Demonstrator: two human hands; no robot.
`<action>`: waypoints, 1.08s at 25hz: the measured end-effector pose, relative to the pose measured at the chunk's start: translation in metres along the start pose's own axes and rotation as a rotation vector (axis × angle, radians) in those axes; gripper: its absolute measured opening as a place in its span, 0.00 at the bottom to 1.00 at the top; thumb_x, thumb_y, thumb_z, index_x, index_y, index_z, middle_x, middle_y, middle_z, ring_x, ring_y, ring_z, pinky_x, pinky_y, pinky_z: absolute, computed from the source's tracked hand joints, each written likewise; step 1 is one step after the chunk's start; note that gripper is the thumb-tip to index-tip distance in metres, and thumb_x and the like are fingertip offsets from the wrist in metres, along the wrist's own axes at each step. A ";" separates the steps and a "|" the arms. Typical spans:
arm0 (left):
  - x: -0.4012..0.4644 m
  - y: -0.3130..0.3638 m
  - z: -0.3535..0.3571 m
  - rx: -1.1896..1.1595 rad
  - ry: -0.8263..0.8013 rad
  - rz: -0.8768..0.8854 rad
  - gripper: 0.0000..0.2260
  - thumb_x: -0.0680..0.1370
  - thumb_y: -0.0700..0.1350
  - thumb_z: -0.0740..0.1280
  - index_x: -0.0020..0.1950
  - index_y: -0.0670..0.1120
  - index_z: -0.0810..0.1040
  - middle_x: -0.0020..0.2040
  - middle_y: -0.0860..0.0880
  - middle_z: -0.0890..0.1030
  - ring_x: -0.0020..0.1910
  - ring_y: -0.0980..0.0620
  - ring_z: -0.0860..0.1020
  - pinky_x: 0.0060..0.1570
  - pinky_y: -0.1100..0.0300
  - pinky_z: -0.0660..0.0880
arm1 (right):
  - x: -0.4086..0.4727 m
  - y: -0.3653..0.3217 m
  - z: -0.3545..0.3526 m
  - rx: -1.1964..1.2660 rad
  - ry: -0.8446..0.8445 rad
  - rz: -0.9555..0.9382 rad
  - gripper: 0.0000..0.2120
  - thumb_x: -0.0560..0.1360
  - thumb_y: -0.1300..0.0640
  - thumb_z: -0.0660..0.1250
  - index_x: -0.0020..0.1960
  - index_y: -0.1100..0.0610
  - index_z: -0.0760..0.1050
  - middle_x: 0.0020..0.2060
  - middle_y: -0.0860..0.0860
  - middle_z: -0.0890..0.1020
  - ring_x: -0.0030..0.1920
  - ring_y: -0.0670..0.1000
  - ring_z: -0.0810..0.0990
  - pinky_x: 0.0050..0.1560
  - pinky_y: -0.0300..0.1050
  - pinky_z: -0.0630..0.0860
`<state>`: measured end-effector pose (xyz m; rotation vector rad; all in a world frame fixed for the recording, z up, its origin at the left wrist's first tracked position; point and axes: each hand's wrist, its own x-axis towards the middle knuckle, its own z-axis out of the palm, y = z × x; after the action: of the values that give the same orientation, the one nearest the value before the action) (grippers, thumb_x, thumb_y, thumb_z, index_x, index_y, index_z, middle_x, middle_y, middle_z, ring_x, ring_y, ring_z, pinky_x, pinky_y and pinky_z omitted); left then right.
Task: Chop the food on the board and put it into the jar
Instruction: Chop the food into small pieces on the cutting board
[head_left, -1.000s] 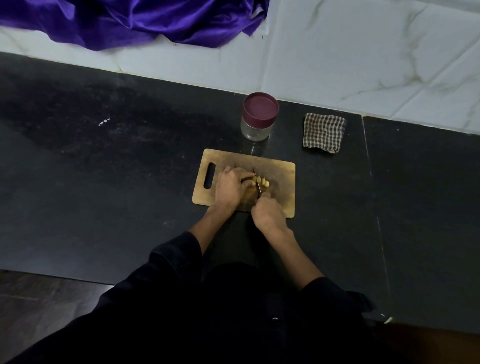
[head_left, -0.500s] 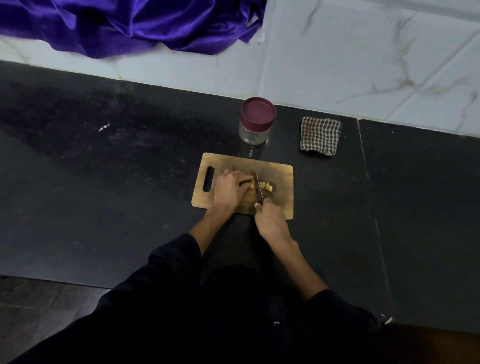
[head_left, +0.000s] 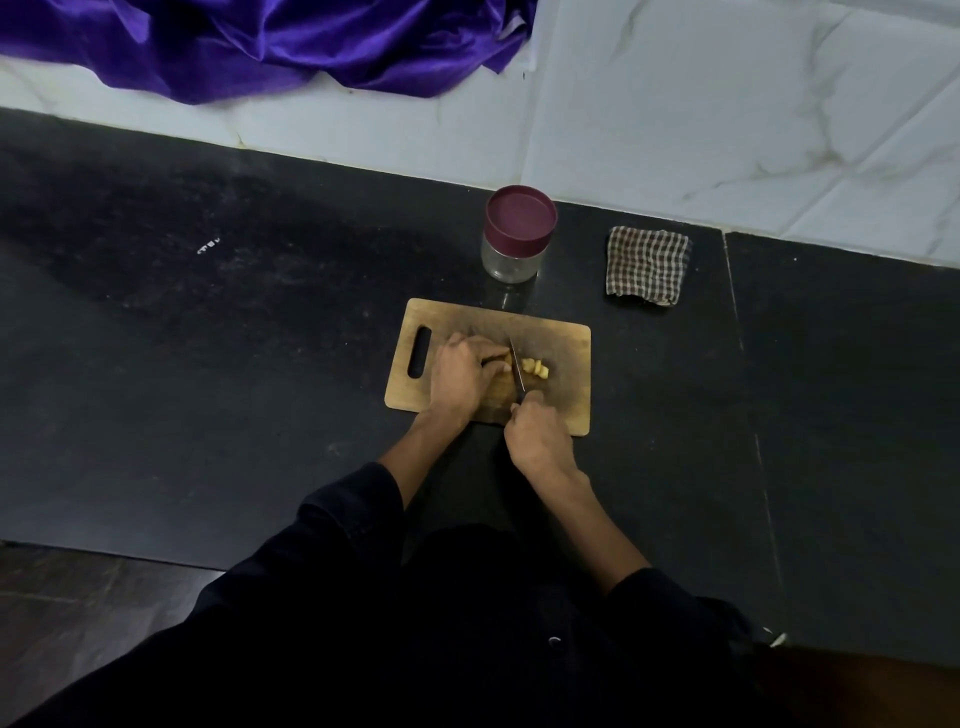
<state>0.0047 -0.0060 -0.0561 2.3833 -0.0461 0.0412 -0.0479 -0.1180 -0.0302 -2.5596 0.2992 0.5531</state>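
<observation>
On the board (head_left: 563, 410) near the counter's back edge, the left hand (head_left: 460, 374) clenched the uncut food (head_left: 498, 359); the right hand (head_left: 535, 436) clenched the knife (head_left: 516, 368). The yellow pieces (head_left: 536, 367) looked small, light, probably slippery: best scooped together toward the lidded jar (head_left: 514, 234).

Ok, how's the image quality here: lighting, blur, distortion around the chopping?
Head view: dim overall, black counter swallows detail; cut pieces and knife small and soft; wall tiles brightest; wide-angle bends the counter's back edge; purple cloth shows sheen.
</observation>
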 end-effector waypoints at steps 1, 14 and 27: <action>0.000 0.000 0.000 0.004 0.001 0.002 0.11 0.73 0.41 0.72 0.55 0.47 0.83 0.53 0.50 0.83 0.54 0.50 0.76 0.55 0.60 0.68 | 0.001 -0.002 0.000 -0.014 -0.012 0.005 0.09 0.82 0.57 0.56 0.58 0.61 0.69 0.51 0.59 0.80 0.51 0.59 0.79 0.42 0.50 0.71; 0.000 -0.003 0.000 0.005 -0.006 0.005 0.12 0.73 0.43 0.72 0.56 0.47 0.82 0.54 0.50 0.83 0.55 0.52 0.75 0.59 0.57 0.71 | -0.004 0.007 -0.005 0.121 0.008 0.056 0.11 0.83 0.53 0.55 0.57 0.59 0.71 0.47 0.56 0.78 0.48 0.57 0.80 0.49 0.57 0.79; 0.001 -0.005 0.003 -0.012 0.002 0.000 0.11 0.72 0.42 0.73 0.54 0.48 0.82 0.53 0.51 0.83 0.55 0.52 0.76 0.59 0.55 0.72 | -0.003 0.005 -0.002 0.080 0.029 -0.039 0.10 0.83 0.53 0.56 0.57 0.59 0.71 0.46 0.55 0.79 0.45 0.54 0.80 0.41 0.49 0.76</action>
<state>0.0065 -0.0048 -0.0614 2.3717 -0.0446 0.0432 -0.0513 -0.1228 -0.0291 -2.4925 0.2750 0.4805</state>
